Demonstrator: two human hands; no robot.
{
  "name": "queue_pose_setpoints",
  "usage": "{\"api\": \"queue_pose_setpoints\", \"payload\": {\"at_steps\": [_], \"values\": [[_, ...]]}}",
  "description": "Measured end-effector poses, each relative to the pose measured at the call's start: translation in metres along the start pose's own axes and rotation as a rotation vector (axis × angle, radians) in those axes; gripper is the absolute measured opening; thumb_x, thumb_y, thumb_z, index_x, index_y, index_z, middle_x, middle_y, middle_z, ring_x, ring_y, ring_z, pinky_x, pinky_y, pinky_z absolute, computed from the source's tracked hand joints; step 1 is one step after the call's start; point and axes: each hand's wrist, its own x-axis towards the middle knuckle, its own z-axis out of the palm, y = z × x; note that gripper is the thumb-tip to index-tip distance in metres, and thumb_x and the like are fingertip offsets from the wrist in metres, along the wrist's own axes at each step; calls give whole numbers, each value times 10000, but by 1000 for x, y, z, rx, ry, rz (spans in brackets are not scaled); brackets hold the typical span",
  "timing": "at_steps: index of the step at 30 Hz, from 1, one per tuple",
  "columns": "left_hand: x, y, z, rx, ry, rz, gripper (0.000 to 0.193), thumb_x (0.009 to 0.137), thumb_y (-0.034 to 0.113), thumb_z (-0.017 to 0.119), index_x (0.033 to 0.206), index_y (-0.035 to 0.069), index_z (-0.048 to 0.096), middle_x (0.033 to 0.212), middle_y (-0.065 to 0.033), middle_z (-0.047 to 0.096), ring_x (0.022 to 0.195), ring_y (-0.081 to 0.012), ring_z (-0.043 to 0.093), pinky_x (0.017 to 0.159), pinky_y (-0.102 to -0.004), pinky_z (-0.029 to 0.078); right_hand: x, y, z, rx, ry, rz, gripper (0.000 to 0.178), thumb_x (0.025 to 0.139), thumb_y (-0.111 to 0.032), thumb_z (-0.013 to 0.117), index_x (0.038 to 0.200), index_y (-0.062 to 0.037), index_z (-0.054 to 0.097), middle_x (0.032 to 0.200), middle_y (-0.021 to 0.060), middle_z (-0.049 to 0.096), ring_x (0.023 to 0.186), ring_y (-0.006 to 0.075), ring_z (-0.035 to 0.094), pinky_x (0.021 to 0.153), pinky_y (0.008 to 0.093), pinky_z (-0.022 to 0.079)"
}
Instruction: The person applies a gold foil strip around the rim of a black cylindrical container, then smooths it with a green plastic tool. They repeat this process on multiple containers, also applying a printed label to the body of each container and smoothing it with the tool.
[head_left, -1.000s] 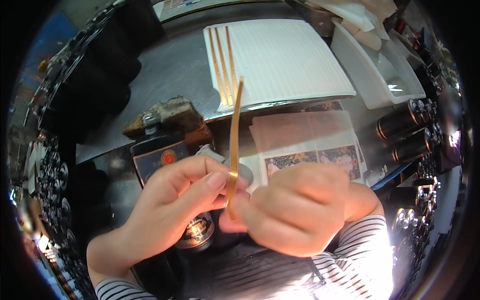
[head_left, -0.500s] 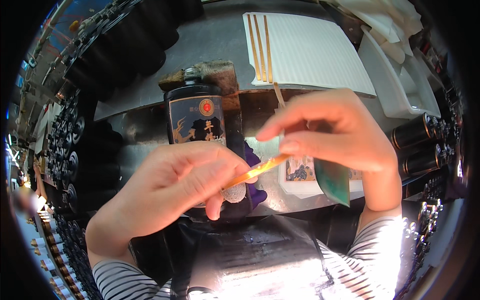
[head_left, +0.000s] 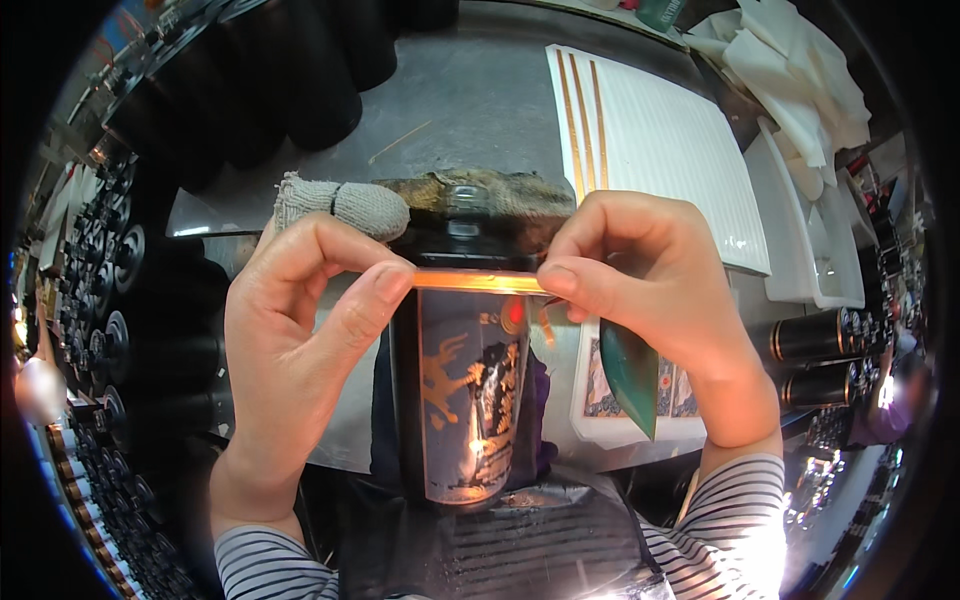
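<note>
A dark glass bottle (head_left: 462, 400) with an orange and black picture label stands upright in front of me. Across its shoulder lies a narrow gold strip (head_left: 478, 282), stretched level. My left hand (head_left: 300, 330) pinches the strip's left end between thumb and forefinger. My right hand (head_left: 650, 290) pinches the right end, and a dark green pointed tool (head_left: 632, 372) hangs down under its palm. A grey cloth pad (head_left: 345, 205) shows just behind my left hand's fingers.
A white ribbed tray (head_left: 680, 150) at the back right carries three more gold strips (head_left: 585, 115). White trays (head_left: 810, 250) and cloths lie further right. Picture labels (head_left: 620, 395) lie beside the bottle. Dark bottles lie at the right (head_left: 820, 335) and in rows at the left (head_left: 130, 290).
The strip was held upright between both hands, then tilted; now it lies level across the bottle's shoulder. The bottle has come close and upright, and the hands have spread apart.
</note>
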Motion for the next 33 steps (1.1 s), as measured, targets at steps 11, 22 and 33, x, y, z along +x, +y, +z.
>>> {"api": "queue_pose_setpoints", "payload": {"at_steps": [11,22,33], "values": [[8,-23,-3,-168,47,-79,124,829,30,698,830,1,577,822,-19,571,770,-58,537,734,-205,446,12,0,-3,-32,-3,90,155,774,-84,751,768,6,625,725,25,624,659,56,545,603,183,429],[11,-24,-3,-176,54,-109,121,821,5,692,814,7,571,791,-17,577,750,-55,544,729,-202,459,12,7,-1,-70,-22,-24,147,825,-92,716,759,8,631,677,-16,597,630,25,507,565,178,405],[9,-23,-1,-128,50,-95,106,831,-2,673,834,-2,567,822,-28,576,793,-70,563,791,-220,471,14,0,1,-118,-7,35,178,771,-67,756,730,-2,596,683,1,591,627,43,521,561,180,406]]}}
